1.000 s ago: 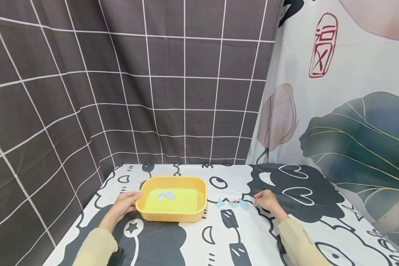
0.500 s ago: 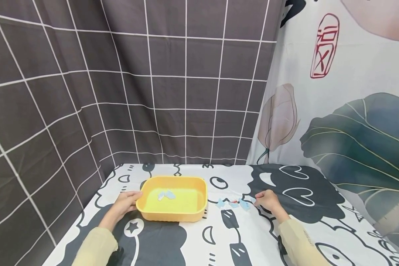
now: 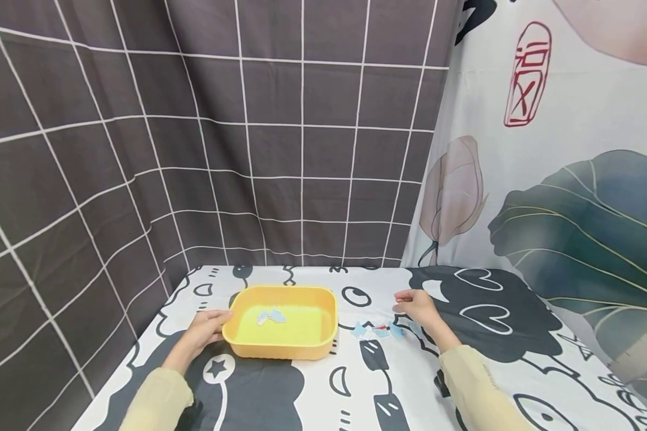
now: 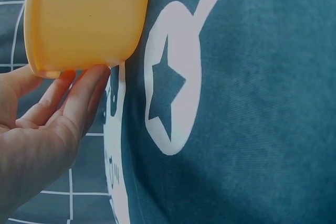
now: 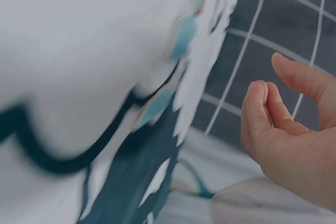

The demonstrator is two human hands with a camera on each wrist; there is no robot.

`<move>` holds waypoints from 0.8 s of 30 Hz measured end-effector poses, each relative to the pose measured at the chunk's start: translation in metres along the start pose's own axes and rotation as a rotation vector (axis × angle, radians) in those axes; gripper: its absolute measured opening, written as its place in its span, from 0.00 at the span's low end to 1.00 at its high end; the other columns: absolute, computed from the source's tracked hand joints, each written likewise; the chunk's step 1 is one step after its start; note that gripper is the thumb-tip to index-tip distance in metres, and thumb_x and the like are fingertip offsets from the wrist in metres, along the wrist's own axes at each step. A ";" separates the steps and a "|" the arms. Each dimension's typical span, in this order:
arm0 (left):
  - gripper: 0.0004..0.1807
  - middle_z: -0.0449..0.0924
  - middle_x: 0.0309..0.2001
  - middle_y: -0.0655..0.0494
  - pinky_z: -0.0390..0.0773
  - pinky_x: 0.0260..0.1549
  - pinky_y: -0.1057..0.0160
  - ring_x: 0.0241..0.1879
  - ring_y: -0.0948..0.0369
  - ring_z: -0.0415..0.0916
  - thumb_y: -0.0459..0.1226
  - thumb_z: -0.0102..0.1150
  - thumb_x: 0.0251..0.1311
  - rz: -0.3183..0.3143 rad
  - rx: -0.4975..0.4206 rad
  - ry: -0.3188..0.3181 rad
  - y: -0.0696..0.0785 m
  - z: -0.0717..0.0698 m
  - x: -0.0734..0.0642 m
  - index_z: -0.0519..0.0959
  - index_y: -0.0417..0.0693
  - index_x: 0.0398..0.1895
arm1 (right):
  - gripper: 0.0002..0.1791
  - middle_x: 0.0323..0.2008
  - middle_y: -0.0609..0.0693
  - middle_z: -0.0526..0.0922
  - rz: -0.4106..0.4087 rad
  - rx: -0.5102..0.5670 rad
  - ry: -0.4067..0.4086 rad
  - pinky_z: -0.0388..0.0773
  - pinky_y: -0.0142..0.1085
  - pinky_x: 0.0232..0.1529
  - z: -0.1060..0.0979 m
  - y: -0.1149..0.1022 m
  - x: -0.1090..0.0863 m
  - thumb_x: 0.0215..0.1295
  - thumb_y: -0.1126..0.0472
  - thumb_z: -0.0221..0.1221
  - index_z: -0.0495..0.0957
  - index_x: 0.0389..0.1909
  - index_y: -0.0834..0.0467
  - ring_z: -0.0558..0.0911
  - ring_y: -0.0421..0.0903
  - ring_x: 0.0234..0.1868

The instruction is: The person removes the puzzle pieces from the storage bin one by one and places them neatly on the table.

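A yellow plastic basin [image 3: 280, 351] stands on the patterned cloth, left of centre. My left hand [image 3: 205, 329] grips its left end; in the left wrist view the fingers [image 4: 84, 95] press against the outer wall near the rim. Inside the basin lie small flat blue-and-white pieces [image 3: 277, 315], too small to identify. To its right, several similar light-blue pieces [image 3: 396, 330] lie in a row on the cloth, one with a red patch. My right hand [image 3: 419, 306] hovers just above and right of that row, thumb and fingers apart, with nothing seen between them.
A cloth [image 3: 323, 407] with black-and-white cartoon prints covers the table. Behind and to the left hangs a dark grid-patterned curtain [image 3: 323, 149]. A white curtain with leaf and flower prints [image 3: 582, 227] hangs along the right side.
My right hand has lifted away from the right end of the row of blue pieces and moved up and left. My left hand and the basin stay in place.
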State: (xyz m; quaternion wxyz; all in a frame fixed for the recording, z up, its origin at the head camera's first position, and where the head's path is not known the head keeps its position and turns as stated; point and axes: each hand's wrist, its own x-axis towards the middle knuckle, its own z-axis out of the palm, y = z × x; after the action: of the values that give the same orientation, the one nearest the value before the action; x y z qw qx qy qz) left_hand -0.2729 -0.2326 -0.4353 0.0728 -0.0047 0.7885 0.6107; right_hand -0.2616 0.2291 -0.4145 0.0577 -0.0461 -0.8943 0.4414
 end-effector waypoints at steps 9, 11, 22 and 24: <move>0.27 0.85 0.41 0.45 0.87 0.38 0.64 0.35 0.65 0.83 0.37 0.51 0.70 0.010 -0.020 0.011 0.001 0.000 -0.002 0.65 0.16 0.59 | 0.18 0.44 0.66 0.84 -0.065 0.103 -0.053 0.84 0.40 0.47 0.040 -0.043 0.012 0.56 0.69 0.63 0.78 0.48 0.72 0.85 0.51 0.42; 0.27 0.85 0.41 0.44 0.87 0.39 0.64 0.35 0.64 0.83 0.37 0.51 0.70 0.006 -0.020 0.019 0.001 0.001 -0.002 0.66 0.17 0.59 | 0.18 0.42 0.64 0.85 -0.064 0.118 -0.056 0.85 0.39 0.45 0.051 -0.050 0.014 0.55 0.69 0.63 0.79 0.47 0.72 0.85 0.49 0.40; 0.26 0.84 0.43 0.40 0.87 0.41 0.60 0.36 0.62 0.83 0.37 0.51 0.70 -0.002 -0.018 0.049 -0.002 0.005 -0.002 0.69 0.18 0.57 | 0.16 0.38 0.58 0.86 -0.058 0.170 -0.130 0.85 0.36 0.44 0.107 -0.083 0.012 0.52 0.70 0.65 0.81 0.43 0.69 0.83 0.45 0.38; 0.26 0.84 0.44 0.38 0.87 0.41 0.59 0.37 0.61 0.83 0.38 0.52 0.70 -0.001 -0.017 0.051 -0.001 0.006 -0.001 0.69 0.18 0.57 | 0.16 0.37 0.58 0.85 -0.064 0.175 -0.138 0.84 0.34 0.43 0.115 -0.088 0.012 0.51 0.70 0.66 0.81 0.43 0.69 0.83 0.44 0.37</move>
State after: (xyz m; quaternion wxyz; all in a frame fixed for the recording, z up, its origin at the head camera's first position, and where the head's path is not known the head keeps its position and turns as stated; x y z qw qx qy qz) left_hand -0.2712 -0.2275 -0.4378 0.0530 -0.0215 0.7849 0.6170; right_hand -0.2925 0.0870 -0.4138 0.0138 0.0182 -0.8552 0.5177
